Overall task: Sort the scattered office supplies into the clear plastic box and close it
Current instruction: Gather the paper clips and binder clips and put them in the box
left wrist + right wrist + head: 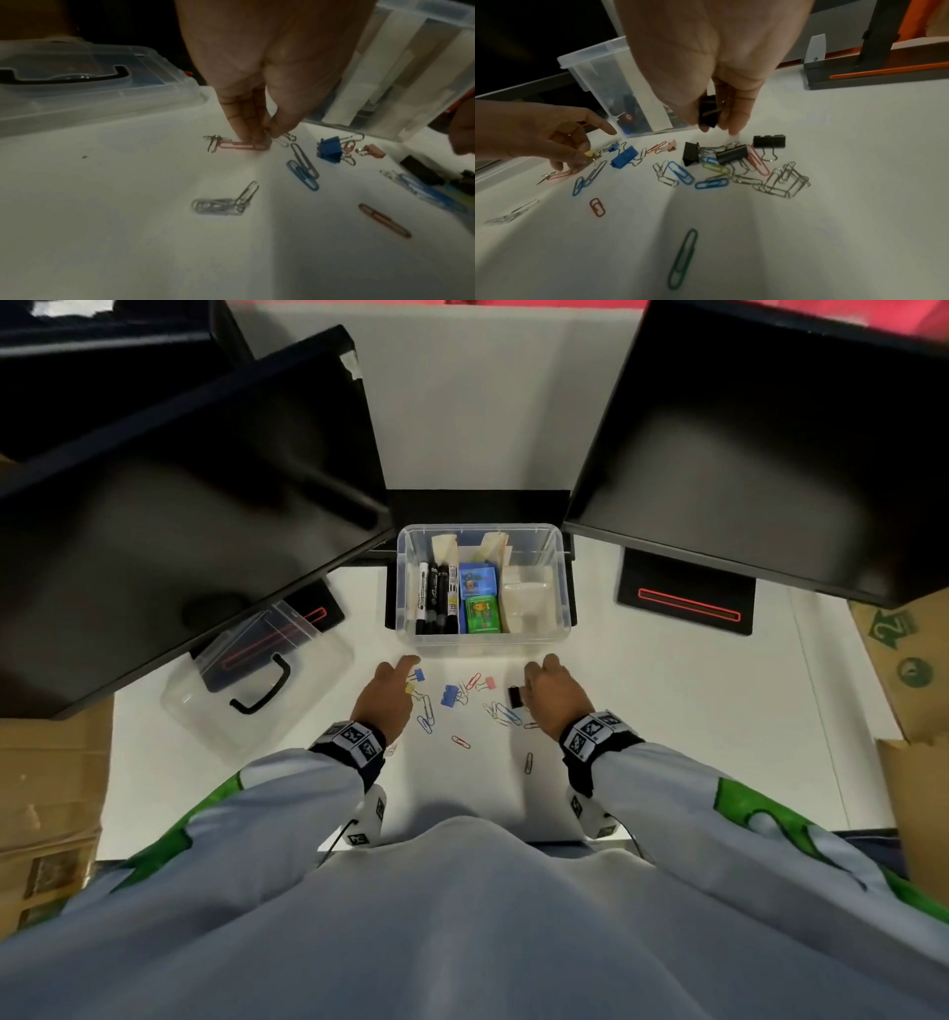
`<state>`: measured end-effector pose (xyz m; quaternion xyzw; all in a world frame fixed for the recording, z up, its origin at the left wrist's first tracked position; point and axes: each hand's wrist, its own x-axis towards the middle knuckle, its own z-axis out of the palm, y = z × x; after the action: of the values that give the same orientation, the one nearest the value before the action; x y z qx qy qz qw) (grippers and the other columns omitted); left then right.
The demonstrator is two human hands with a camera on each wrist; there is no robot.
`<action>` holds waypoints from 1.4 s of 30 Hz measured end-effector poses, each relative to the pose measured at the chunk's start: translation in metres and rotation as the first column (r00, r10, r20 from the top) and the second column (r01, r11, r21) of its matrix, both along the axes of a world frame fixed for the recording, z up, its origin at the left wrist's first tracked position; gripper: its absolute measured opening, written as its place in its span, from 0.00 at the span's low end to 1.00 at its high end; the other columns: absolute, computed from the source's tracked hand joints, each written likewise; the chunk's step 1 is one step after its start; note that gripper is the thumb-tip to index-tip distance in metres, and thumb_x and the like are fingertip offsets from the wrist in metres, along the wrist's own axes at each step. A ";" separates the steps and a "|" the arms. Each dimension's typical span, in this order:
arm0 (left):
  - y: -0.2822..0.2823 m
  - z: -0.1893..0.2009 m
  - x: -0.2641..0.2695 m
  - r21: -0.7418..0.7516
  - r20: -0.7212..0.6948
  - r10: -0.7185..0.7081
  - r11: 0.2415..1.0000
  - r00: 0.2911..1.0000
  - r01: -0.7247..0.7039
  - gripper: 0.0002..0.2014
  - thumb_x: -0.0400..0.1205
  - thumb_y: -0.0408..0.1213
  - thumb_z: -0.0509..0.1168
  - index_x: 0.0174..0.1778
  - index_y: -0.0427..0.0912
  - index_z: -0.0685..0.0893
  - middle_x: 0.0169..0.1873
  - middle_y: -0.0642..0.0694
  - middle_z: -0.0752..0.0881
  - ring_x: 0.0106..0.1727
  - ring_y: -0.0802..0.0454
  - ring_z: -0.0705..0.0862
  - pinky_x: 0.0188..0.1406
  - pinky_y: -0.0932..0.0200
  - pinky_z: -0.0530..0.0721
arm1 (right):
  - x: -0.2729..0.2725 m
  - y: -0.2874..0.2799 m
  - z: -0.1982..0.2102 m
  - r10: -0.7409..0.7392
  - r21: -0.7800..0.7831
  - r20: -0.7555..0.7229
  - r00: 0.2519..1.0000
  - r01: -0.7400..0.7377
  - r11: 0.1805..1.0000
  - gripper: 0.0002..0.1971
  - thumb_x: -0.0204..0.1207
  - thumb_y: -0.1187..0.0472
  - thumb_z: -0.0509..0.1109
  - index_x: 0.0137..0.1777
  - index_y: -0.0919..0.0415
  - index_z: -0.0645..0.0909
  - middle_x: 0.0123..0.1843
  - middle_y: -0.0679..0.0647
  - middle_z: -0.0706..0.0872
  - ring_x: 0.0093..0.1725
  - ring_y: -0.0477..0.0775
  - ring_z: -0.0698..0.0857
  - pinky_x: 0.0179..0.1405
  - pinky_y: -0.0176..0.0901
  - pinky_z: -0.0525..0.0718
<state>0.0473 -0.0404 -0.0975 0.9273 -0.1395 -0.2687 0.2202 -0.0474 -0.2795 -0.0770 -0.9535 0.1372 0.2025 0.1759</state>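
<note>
White bench (667,690). Clear plastic box (482,642) at rear centre, lid off, w/ 3 markers (436,598) in its left compartment. Lid (257,680) lies left of box. 3 black binder clips (731,155) lie near right hand (557,695), whose fingers (736,113) clamp a 4th. Left hand (385,698) fingers (244,121) pinch a yellow binder clip (591,153). 2 blue binder clips (625,157), 1 pink; paper clips scattered, uncounted.

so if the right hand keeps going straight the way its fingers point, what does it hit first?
Probably the near wall of the clear plastic box. The right hand, gripping a black binder clip, points at it over bare table; depth is uncertain.
</note>
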 end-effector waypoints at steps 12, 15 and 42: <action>-0.016 0.000 0.009 0.005 0.059 0.094 0.996 0.994 -0.094 0.13 0.85 0.31 0.58 0.65 0.35 0.77 0.61 0.33 0.73 0.48 0.32 0.84 0.53 0.43 0.85 | 0.008 0.016 -0.008 0.182 0.048 -0.046 0.982 -0.180 0.982 0.19 0.79 0.65 0.68 0.67 0.68 0.71 0.64 0.66 0.73 0.55 0.68 0.84 0.48 0.56 0.83; -0.022 -0.005 0.005 0.035 0.059 0.048 0.998 0.997 -0.050 0.13 0.82 0.33 0.64 0.63 0.36 0.76 0.59 0.34 0.74 0.56 0.36 0.79 0.54 0.43 0.83 | 0.010 0.013 0.006 0.152 0.126 -0.003 0.988 -0.150 0.981 0.15 0.80 0.62 0.68 0.63 0.68 0.74 0.61 0.65 0.74 0.51 0.68 0.85 0.48 0.54 0.82; -0.120 0.124 0.025 -0.313 0.079 -0.144 0.936 0.986 0.161 0.13 0.82 0.35 0.67 0.63 0.42 0.81 0.56 0.45 0.87 0.53 0.50 0.86 0.53 0.62 0.83 | 0.031 -0.061 0.104 -0.452 0.553 0.327 0.830 0.220 0.804 0.11 0.83 0.62 0.63 0.60 0.54 0.83 0.53 0.52 0.89 0.47 0.52 0.90 0.46 0.46 0.90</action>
<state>0.0728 -0.1603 0.0261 0.8729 -0.2584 -0.2334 0.3417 -0.0161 -0.3409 0.0266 -0.8555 0.2084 -0.0271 0.4733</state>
